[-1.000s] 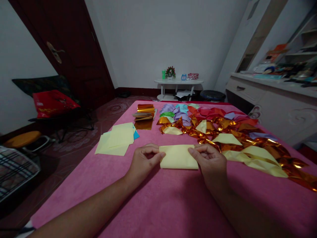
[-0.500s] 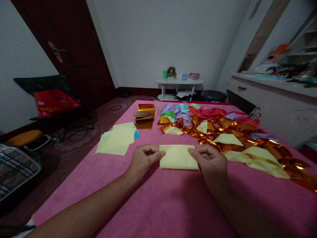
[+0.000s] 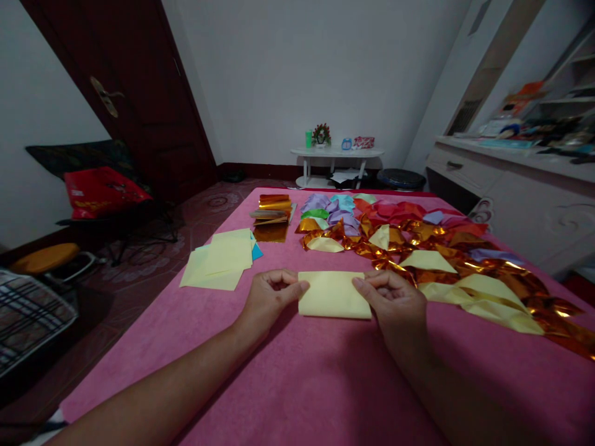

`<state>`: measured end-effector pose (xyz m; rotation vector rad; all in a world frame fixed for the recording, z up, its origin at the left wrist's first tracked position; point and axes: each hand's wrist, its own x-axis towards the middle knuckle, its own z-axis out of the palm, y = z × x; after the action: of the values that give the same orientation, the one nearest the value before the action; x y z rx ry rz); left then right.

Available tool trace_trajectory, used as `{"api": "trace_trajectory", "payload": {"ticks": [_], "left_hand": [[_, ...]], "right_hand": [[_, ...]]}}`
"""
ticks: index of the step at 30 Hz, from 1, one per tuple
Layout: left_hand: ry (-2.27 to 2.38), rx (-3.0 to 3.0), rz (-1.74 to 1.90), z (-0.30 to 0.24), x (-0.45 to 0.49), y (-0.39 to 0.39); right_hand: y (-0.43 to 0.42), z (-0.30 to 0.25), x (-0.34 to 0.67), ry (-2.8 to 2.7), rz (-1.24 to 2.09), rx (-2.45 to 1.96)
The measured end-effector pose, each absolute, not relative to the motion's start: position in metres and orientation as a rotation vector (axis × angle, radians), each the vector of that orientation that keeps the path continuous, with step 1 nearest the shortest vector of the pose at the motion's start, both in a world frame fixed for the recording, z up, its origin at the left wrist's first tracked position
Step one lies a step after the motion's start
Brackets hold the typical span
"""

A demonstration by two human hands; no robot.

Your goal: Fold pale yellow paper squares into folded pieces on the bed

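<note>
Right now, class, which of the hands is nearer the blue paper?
Left. The left hand is just this side of the blue paper; the right hand is farther off, at the right end of the folded sheet.

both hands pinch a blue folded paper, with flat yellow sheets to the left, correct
Not quite: the head view shows the folded paper is yellow, not blue. The left hand and right hand pinch it, with flat yellow sheets to the left.
</note>
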<state>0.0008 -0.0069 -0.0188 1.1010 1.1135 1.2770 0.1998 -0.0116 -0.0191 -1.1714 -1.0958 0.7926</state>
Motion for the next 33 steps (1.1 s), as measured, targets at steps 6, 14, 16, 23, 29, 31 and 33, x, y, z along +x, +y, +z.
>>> {"api": "trace_trajectory", "payload": {"ticks": [6,14,16,23,29,31,33], "left_hand": [[1.117,1.131,1.282,-0.017,0.001,-0.006],[1.131,1.078,1.293,-0.02,0.0,-0.007],[1.154,1.116,1.308,-0.021,-0.001,-0.006],[1.169,1.252,1.301,-0.027,-0.003,0.001],[1.253,1.386,1.251,-0.031,-0.004,0.004],[1.272,1.428,1.22,-0.031,-0.004,0.004],[1.297,1.501,1.181,-0.03,-0.004,0.003]], "right_hand": [[-0.013,-0.02,0.2,-1.087,0.81,-1.171],[-0.011,-0.018,0.199,-1.119,0.774,-1.183],[-0.01,-0.019,0.199,-1.128,0.771,-1.178],[-0.004,-0.032,0.199,-1.056,0.964,-1.13],[0.002,-0.035,0.199,-1.107,0.955,-1.199],[0.003,-0.035,0.198,-1.157,0.95,-1.232],[0.003,-0.035,0.198,-1.207,0.943,-1.265]]}}
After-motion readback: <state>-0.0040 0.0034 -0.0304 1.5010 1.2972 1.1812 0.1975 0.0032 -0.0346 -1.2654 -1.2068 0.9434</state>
